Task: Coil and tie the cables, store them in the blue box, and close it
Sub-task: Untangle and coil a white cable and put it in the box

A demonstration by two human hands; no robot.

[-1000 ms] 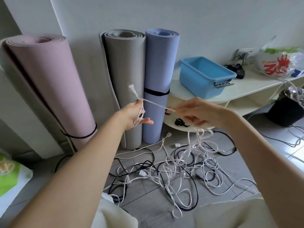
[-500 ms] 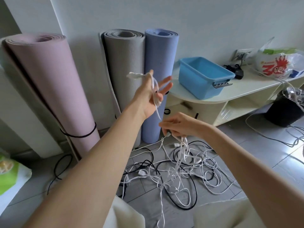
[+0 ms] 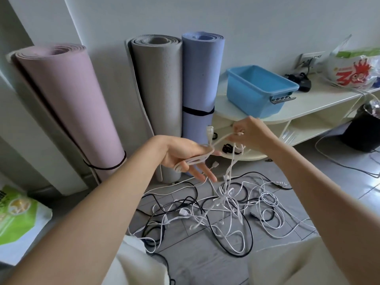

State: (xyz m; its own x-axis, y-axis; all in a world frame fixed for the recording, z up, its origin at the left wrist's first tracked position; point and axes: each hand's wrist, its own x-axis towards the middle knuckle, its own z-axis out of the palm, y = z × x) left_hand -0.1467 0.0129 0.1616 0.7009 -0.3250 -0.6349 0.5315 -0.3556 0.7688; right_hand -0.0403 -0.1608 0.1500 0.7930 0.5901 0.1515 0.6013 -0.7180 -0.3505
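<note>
A white cable (image 3: 220, 139) runs taut between my two hands, its plug end sticking up beside my left fingers. My left hand (image 3: 185, 157) is palm up with fingers stretched out; loops of that cable lie across the palm and the thumb pins them. My right hand (image 3: 248, 133) pinches the same cable a short way to the right, and the rest hangs down into a tangle of white and black cables (image 3: 226, 204) on the tiled floor. The blue box (image 3: 257, 99) stands without a lid on the cream shelf unit (image 3: 312, 105), beyond my right hand.
Three rolled mats, pink (image 3: 67, 103), grey (image 3: 160, 95) and blue (image 3: 200, 83), lean on the wall behind the cables. A printed plastic bag (image 3: 355, 73) and a black charger (image 3: 302, 82) lie on the shelf top. A black bin (image 3: 364, 130) stands at right, a green bag (image 3: 16, 212) at left.
My left hand dropped from head height to in front of the mats with more loops round it. My right hand rose from the pile and drew the cable up to the right.
</note>
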